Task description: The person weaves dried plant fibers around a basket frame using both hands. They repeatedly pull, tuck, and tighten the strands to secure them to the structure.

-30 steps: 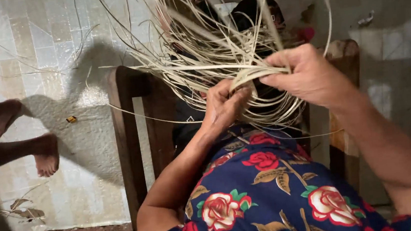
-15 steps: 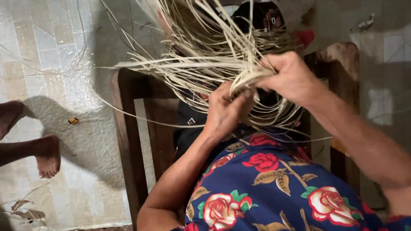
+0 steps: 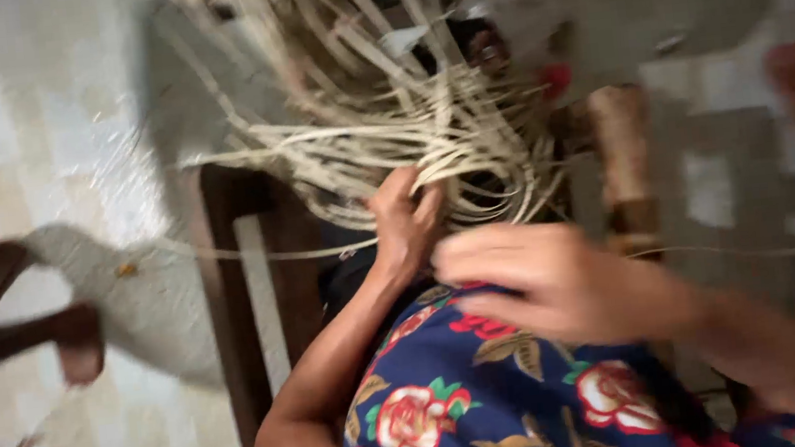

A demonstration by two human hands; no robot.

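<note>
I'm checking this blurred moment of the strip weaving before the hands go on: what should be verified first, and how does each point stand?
1. Left hand on the pale strips: ok, fingers are in the bundle.
2. Right hand gripping a strip: cannot tell, motion blur.
3. Strips tidy: not ok, they loop and cross loosely.
4. Wooden chair steady under the work: cannot tell.
5. Another person's bare feet apart from the strips: ok, off to the side.

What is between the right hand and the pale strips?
Nothing visible. The right hand hangs blurred just below the pale strips, with open space between them. The left hand already touches them.
</note>
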